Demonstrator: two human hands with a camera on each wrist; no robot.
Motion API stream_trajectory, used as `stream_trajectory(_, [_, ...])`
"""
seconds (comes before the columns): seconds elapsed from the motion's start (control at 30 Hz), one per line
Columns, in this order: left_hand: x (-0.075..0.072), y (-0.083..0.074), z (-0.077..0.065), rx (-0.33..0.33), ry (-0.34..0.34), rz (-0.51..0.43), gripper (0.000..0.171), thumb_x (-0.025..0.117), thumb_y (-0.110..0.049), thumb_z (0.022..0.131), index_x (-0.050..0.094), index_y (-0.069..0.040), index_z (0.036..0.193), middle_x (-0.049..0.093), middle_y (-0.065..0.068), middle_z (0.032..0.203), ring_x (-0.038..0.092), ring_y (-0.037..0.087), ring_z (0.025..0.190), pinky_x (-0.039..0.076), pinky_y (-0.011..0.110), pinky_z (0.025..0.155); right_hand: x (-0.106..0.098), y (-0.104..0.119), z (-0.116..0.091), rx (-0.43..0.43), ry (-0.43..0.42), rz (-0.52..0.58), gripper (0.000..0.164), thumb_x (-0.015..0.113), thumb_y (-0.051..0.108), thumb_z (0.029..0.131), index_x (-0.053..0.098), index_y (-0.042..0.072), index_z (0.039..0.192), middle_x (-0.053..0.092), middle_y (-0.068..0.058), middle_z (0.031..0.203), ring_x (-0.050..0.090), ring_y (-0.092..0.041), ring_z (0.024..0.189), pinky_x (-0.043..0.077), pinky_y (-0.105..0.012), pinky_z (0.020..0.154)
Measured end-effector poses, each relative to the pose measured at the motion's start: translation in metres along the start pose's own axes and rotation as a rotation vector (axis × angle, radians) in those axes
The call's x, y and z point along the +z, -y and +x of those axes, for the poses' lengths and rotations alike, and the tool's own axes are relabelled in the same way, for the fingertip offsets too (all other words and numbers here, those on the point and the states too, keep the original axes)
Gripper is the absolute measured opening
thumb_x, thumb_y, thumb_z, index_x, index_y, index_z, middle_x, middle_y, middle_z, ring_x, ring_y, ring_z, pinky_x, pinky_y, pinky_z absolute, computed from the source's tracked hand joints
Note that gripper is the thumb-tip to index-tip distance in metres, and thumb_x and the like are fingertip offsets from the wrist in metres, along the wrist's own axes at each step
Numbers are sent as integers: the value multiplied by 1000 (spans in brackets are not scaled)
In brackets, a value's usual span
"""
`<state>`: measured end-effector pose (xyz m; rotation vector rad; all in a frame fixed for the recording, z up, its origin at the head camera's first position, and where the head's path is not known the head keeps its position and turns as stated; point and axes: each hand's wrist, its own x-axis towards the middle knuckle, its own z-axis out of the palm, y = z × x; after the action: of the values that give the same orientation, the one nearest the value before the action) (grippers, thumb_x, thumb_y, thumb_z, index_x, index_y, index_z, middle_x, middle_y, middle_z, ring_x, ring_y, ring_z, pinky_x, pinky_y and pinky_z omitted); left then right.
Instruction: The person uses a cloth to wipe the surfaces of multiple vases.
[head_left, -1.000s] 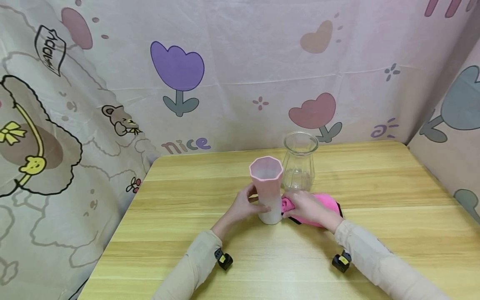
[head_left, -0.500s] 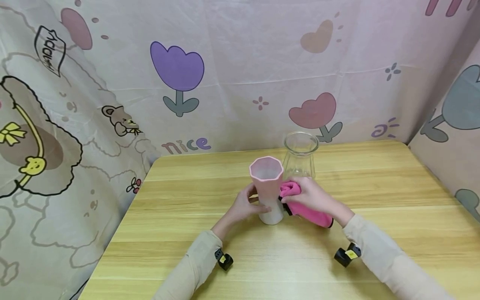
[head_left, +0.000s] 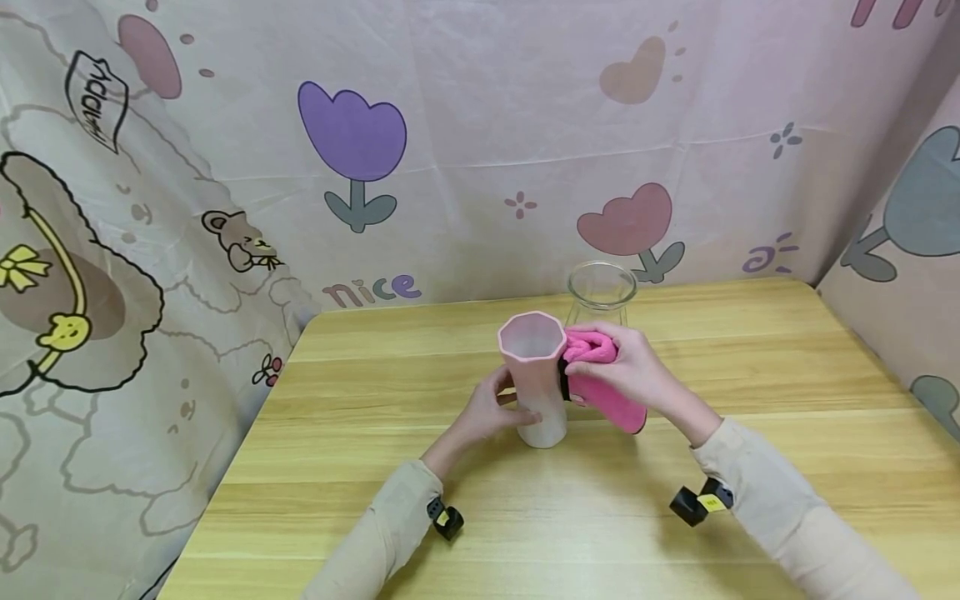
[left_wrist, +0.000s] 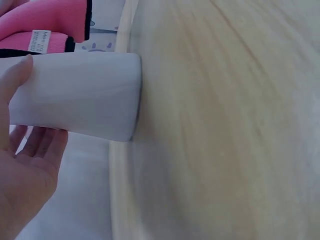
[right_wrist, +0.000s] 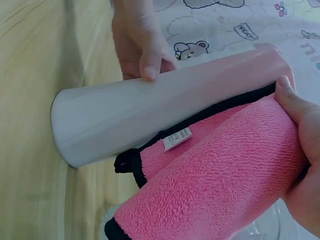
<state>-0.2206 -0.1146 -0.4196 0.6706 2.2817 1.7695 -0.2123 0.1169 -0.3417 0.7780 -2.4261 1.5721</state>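
Fingers curled, your left hand (head_left: 483, 412) grips the vase (head_left: 534, 377), your right hand (head_left: 633, 367) the cloth (head_left: 609, 403); likely wiping, the next stroke needing a steady vase.

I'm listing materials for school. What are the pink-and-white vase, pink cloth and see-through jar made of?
The vase may be ceramic, or plastic: smooth with a soft sheen. The cloth looks like soft towel fabric, with its fuzzy pile. The jar is probably glass, clear and shiny, though plastic is possible.
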Motion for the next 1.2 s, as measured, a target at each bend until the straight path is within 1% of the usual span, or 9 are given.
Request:
stream_trajectory(0.17, [5, -3, -3, 31, -44, 104, 74, 77, -11, 69, 39, -5, 131, 51, 10, 123, 49, 22, 112, 44, 36, 95, -2, -4, -3, 15, -27, -9, 48, 77, 13, 71, 60, 4, 115, 65, -10, 106, 60, -3, 91, 50, -16, 79])
stream_trajectory(0.3, [19, -10, -7, 72, -194, 231, 83, 83, -22, 62, 38, -5, 130, 50, 9, 121, 48, 22, 112, 42, 44, 95, -5, -7, -6, 40, -56, -21, 48, 77, 12, 71, 59, 3, 115, 65, -12, 105, 59, 0, 88, 49, -14, 76])
stream_trajectory(0.47, [39, -13, -6, 66, -415, 423, 85, 85, -39, 54, 43, -7, 121, 52, 3, 110, 51, 17, 99, 47, 36, 84, -6, -10, -7, 50, -82, -23, 48, 76, 13, 72, 60, 3, 115, 64, -13, 107, 57, 5, 90, 48, -11, 78])
stream_trajectory(0.57, [48, -12, -5, 37, -492, 478, 84, 83, -45, 54, 43, -9, 119, 50, 1, 106, 50, 15, 94, 47, 31, 78, -6, -12, -8, 39, -96, -30, 48, 77, 13, 72, 60, 3, 115, 64, -13, 107, 56, 6, 92, 47, -11, 79])
stream_trajectory(0.67, [51, -11, -4, 21, -536, 495, 80, 82, -43, 56, 43, -9, 117, 50, 1, 103, 50, 15, 91, 47, 31, 75, -6, -13, -8, 27, -105, -33, 47, 77, 12, 71, 60, 3, 114, 64, -13, 107, 56, 5, 92, 47, -11, 78])
stream_trajectory(0.8, [51, -11, -4, 17, -552, 469, 75, 82, -38, 58, 44, -8, 115, 51, 3, 102, 52, 17, 90, 48, 33, 75, -7, -16, -9, 26, -109, -34, 47, 77, 11, 71, 60, 3, 114, 65, -13, 106, 57, 5, 91, 48, -11, 78])
stream_trajectory(0.97, [47, -8, -4, 31, -517, 389, 72, 82, -35, 59, 44, -8, 115, 53, 4, 103, 54, 17, 92, 49, 33, 77, -8, -19, -11, 28, -116, -47, 46, 77, 11, 71, 60, 3, 113, 65, -13, 105, 57, 6, 90, 48, -11, 77])
stream_trajectory(1.07, [40, -5, -3, 25, -440, 269, 73, 83, -29, 61, 43, -7, 118, 53, 5, 106, 54, 19, 96, 49, 34, 81, -9, -21, -12, 33, -117, -51, 46, 77, 12, 71, 60, 4, 113, 65, -13, 105, 56, 6, 90, 48, -11, 77])
stream_trajectory(1.2, [27, -5, -2, -23, -292, 96, 74, 82, -16, 64, 40, -5, 125, 51, 9, 114, 50, 23, 106, 46, 38, 91, -10, -24, -14, 50, -109, -63, 47, 77, 15, 72, 60, 5, 114, 65, -11, 107, 56, 6, 91, 48, -11, 77])
